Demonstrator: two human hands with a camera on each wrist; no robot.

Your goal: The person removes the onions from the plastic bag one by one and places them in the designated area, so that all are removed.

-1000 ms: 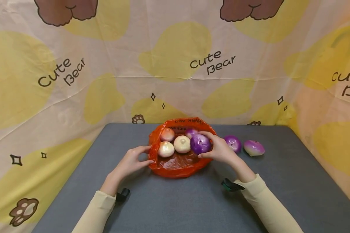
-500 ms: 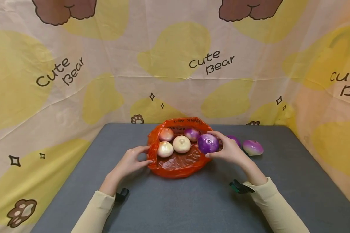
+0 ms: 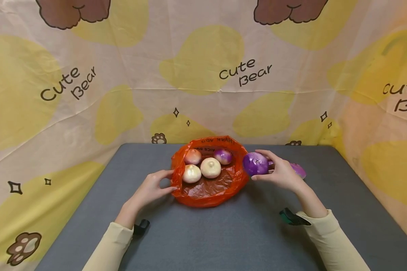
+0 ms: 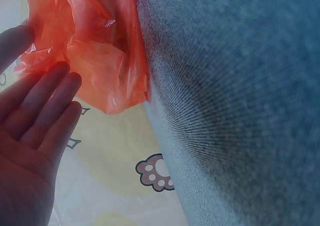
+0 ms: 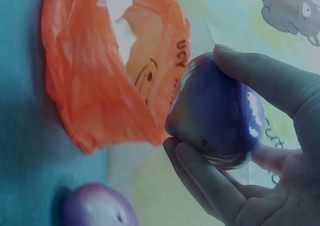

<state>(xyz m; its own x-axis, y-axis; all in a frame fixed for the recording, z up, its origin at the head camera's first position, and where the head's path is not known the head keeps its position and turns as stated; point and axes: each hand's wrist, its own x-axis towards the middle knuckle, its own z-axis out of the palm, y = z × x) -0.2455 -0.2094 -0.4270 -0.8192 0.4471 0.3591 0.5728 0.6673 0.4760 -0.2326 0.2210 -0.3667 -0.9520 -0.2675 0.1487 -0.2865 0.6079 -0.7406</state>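
A round, glossy purple onion (image 3: 256,164) is gripped between thumb and fingers of my right hand (image 3: 283,173), raised at the right rim of an orange plastic bag (image 3: 207,202). The right wrist view shows the same purple onion (image 5: 215,111) held apart from the bag. My left hand (image 3: 152,187) touches the bag's left side with thumb and fingers spread; in the left wrist view its fairly straight fingers rest against the plastic. Inside the bag sit two white onions (image 3: 210,168), a pinkish-orange onion (image 3: 193,156) and a purple-and-white onion (image 3: 223,156).
Behind my right hand, a purple onion (image 3: 297,170) on the grey table (image 3: 203,237) is partly hidden. Another purple bulb (image 5: 100,208) shows low in the right wrist view. A printed cloth (image 3: 203,67) hangs behind the table and along its sides.
My right hand has moved right with the purple onion, from over the bag's opening to its right rim. It now covers more of the loose onions. The left hand stays at the bag.
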